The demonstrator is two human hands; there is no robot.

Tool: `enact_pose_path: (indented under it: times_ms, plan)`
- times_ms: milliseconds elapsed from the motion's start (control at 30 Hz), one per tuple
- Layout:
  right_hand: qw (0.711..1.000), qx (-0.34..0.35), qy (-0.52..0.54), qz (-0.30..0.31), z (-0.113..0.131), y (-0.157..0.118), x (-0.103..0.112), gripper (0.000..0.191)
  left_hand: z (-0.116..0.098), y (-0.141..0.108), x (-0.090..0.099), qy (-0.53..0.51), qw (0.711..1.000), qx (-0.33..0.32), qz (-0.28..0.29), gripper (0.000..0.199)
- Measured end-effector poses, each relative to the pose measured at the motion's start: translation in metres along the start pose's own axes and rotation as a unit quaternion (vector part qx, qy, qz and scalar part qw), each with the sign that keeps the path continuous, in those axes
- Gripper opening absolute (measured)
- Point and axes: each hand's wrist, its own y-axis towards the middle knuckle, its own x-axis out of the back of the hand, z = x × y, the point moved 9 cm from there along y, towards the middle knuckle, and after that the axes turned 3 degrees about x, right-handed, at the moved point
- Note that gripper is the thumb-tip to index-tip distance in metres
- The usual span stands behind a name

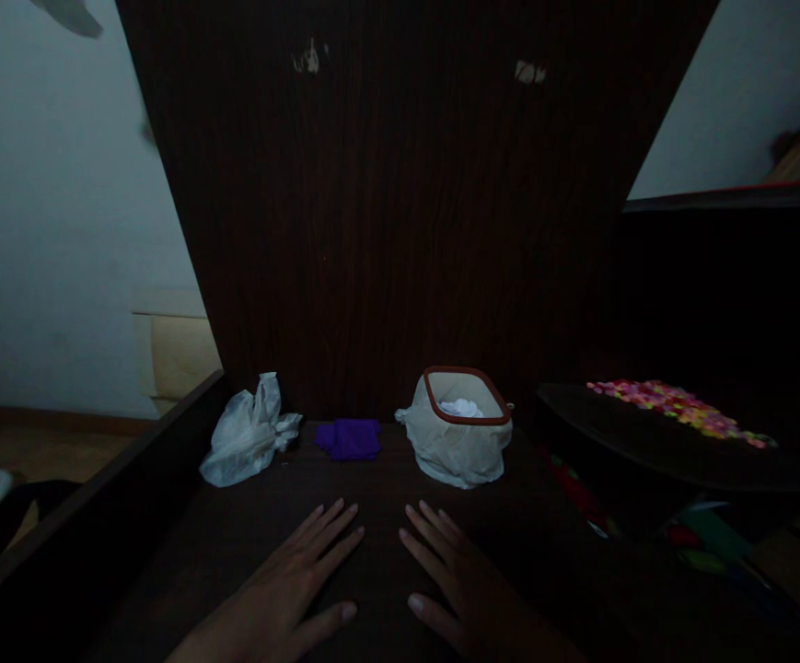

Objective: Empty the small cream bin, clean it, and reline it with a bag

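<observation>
Hands [295,573] [464,578] spread flat, fingers apart, touching tabletop [380,529]

A: Forward path?
B: Gap between left hand [295,575] and right hand [465,575], up to purple cloth [349,439]. Bag [244,440] blocks left, basket [458,453] right.
A: Beyond?
B: Upright panel [386,212] behind all three.

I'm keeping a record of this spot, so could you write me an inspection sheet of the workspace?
Surface: dark wood-grain board, dimly lit.
Job's things: bunched white plastic bag at left, folded purple cloth in the middle, bag-lined bin at right with white crumpled material inside.
Clutter: multicoloured flower-like pieces on the dark ledge at right.
Hands: left hand and right hand open, palms down, holding nothing; contact with the board unclear.
Cables: nothing seen; right corner very dark.
Surroundings: dark back panel, pale wall at left.
</observation>
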Motion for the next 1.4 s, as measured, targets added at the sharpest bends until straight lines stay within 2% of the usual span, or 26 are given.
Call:
enact_pose_path:
  times_ms: [200, 400, 533, 767, 933, 1167, 1400]
  plan:
    - [1.000, -0.008, -0.006, 0.018, -0.0018, -0.0003, -0.0028, 0.063, -0.0011, 0.0008, 0.0009, -0.004, 1.000, -0.012, -0.007, 0.069]
    - [1.000, 0.005, 0.002, -0.014, -0.0025, -0.0009, -0.0019, 0.062, -0.0011, 0.0003, 0.0029, -0.018, 0.999, -0.020, -0.026, 0.069]
    - [1.000, 0.007, 0.001, -0.011, -0.0017, -0.0008, -0.0023, 0.062, -0.0025, -0.0015, 0.0054, -0.017, 0.999, -0.023, -0.036, 0.070]
    - [1.000, -0.002, -0.004, -0.008, -0.0043, -0.0007, -0.0046, 0.062, -0.0014, -0.0003, 0.0034, -0.013, 1.000, -0.006, -0.012, 0.068]
    - [1.000, 0.002, -0.009, -0.006, -0.0039, -0.0018, -0.0052, 0.061, -0.0034, -0.0005, 0.0063, -0.020, 0.999, -0.019, -0.026, 0.068]
    - [1.000, 0.004, -0.001, -0.023, -0.0045, -0.0017, -0.0038, 0.062, 0.0004, 0.0009, 0.0000, -0.013, 1.000, 0.009, 0.015, 0.067]
    - [1.000, 0.010, -0.007, -0.017, -0.0036, -0.0017, -0.0047, 0.061, -0.0004, 0.0007, 0.0021, -0.012, 1.000, 0.000, -0.004, 0.067]
